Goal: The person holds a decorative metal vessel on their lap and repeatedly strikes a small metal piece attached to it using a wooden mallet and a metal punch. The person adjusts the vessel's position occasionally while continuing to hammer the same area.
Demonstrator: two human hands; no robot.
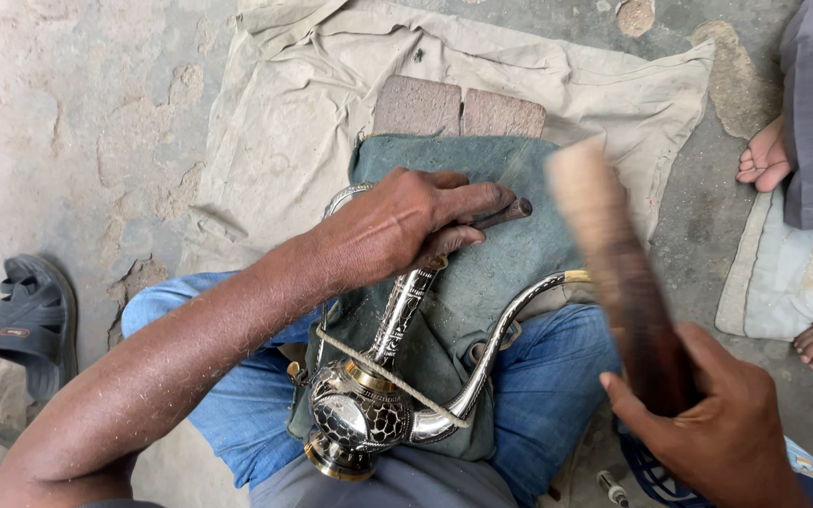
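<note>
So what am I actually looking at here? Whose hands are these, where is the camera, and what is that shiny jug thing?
No machine here: a person works with bare hands. The single picture comes from a camera worn on the head, looking down at their lap. The left hand grips a thin dark metal tool against the neck of a silver ewer, an engraved vessel with a long curved spout, lying across the jean-clad knees on a green cloth. A cord crosses the ewer. The right hand holds a wooden mallet, blurred as though swinging. Under the green cloth lie two bricks and a beige cloth on the concrete ground. A sandal lies at the left; another person's bare feet show at the right.
</note>
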